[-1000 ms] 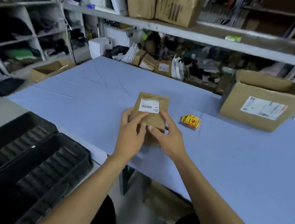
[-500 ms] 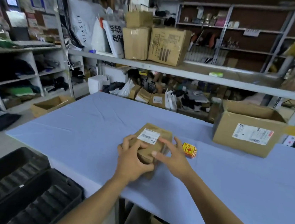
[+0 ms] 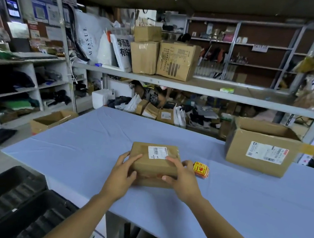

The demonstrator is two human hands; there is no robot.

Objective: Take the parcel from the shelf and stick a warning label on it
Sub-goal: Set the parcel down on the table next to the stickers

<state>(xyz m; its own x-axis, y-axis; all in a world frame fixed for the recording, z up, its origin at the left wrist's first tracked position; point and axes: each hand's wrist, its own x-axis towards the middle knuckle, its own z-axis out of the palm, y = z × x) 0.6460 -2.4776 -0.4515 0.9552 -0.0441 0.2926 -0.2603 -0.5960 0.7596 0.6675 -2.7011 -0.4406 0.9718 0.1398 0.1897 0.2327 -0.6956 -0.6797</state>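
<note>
Head view, parcel between both grips — left hand, right hand clasping its sides.

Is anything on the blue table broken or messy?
Nothing looks broken. The parcel sits flat between both hands, and the warning labels lie in a neat stack beside it. The big box at the right just has its top flaps open.

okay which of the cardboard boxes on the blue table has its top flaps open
The large box at the table's far right, with a white shipping label on its front. Its top stands open, while the small parcel held between the left hand and right hand is sealed.
</note>
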